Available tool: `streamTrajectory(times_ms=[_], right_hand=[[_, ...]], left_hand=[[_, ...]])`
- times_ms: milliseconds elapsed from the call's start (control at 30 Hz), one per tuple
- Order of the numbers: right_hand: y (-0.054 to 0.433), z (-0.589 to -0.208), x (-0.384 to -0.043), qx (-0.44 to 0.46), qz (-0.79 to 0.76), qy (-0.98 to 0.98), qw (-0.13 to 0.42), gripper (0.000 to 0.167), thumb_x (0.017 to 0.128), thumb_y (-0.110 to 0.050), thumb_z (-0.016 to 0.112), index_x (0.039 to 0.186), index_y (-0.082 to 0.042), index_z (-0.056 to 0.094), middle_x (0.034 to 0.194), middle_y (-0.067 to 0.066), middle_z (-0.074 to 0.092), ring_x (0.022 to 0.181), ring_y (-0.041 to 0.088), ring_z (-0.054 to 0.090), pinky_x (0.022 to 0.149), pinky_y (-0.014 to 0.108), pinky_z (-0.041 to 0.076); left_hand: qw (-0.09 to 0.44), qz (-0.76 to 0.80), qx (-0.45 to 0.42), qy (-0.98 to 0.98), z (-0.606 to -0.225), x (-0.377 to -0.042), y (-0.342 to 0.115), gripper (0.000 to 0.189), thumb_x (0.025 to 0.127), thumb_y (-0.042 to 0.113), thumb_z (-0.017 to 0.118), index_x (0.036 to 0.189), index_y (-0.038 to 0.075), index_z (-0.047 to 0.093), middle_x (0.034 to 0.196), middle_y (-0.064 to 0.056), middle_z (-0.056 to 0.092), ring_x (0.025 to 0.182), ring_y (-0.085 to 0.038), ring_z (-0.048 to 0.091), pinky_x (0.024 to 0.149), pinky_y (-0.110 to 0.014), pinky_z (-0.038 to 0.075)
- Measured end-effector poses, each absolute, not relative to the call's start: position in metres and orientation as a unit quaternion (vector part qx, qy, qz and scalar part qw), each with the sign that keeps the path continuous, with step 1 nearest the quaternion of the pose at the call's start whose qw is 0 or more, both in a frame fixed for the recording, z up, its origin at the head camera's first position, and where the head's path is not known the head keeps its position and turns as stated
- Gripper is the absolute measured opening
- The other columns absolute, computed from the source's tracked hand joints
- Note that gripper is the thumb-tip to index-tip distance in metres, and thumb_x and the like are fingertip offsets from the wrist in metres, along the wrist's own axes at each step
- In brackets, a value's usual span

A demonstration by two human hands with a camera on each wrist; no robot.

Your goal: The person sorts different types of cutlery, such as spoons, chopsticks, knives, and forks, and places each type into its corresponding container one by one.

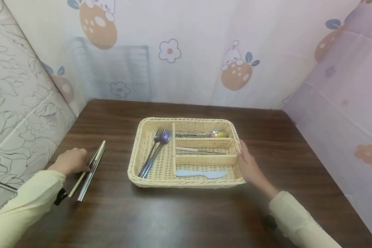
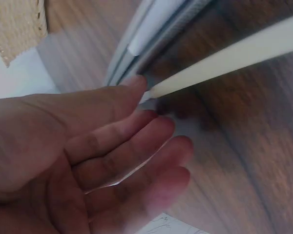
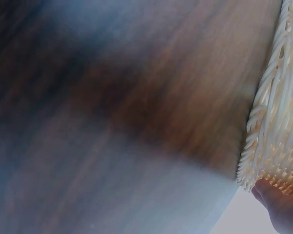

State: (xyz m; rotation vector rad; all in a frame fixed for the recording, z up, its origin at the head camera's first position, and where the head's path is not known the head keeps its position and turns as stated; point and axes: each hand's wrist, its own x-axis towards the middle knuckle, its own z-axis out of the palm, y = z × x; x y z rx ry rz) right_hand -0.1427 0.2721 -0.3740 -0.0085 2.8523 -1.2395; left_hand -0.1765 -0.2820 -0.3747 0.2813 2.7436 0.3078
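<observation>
At the table's left, my left hand (image 1: 72, 161) is over several chopsticks (image 1: 91, 175), some cream-handled, some metal. In the left wrist view, its thumb and forefinger pinch one chopstick (image 2: 224, 61) where the cream handle meets the metal; the other fingers (image 2: 161, 190) lie loosely bent. A cream woven cutlery basket (image 1: 152, 183) stands mid-table. My right hand (image 1: 249, 165) holds its right side, a fingertip (image 3: 264, 187) against the weave in the right wrist view. Two forks (image 1: 155, 151) lie in the basket's long left compartment.
On the basket's right, the back compartment has spoons (image 1: 218, 133), the middle one chopsticks (image 1: 198, 151), the front one a pale knife (image 1: 201, 173). Dividers (image 1: 204, 159) separate them. The brown table (image 1: 173, 217) meets printed curtains (image 1: 192, 69) at the back and sides.
</observation>
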Motion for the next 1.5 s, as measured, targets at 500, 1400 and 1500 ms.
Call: streamTrajectory(times_ms=[500,1400,1500], right_hand=[[0.272,-0.376,-0.143,-0.004,-0.408,0.913,0.015,0.055,0.103,-0.015,0.024,0.151,-0.002,0.0,0.151,0.03,0.011,0.138,0.045,0.014,0.109,0.055,0.012],[0.272,-0.376,-0.143,-0.011,-0.411,0.911,0.014,0.055,0.103,-0.011,0.025,0.151,-0.001,0.0,0.151,0.031,0.012,0.138,0.044,0.014,0.11,0.054,0.012],[0.272,-0.376,-0.143,-0.008,-0.41,0.912,0.015,0.055,0.103,-0.012,0.025,0.151,-0.001,0.0,0.151,0.031,0.012,0.138,0.044,0.014,0.11,0.054,0.012]], left_hand=[[0.159,0.124,0.066,0.977,-0.379,-0.175,-0.281,0.012,0.068,0.003,0.06,0.066,0.005,0.048,0.065,-0.009,0.051,0.058,-0.029,0.048,0.048,-0.039,0.04],[0.066,0.097,0.166,0.979,-0.308,-0.199,-0.222,0.027,0.077,0.007,0.061,0.058,0.014,0.043,0.057,0.001,0.041,0.052,-0.019,0.04,0.045,-0.036,0.035],[0.043,0.087,0.198,0.975,-0.297,-0.202,-0.194,0.028,0.07,0.008,0.063,0.055,0.017,0.04,0.054,0.002,0.04,0.05,-0.017,0.037,0.043,-0.034,0.033]])
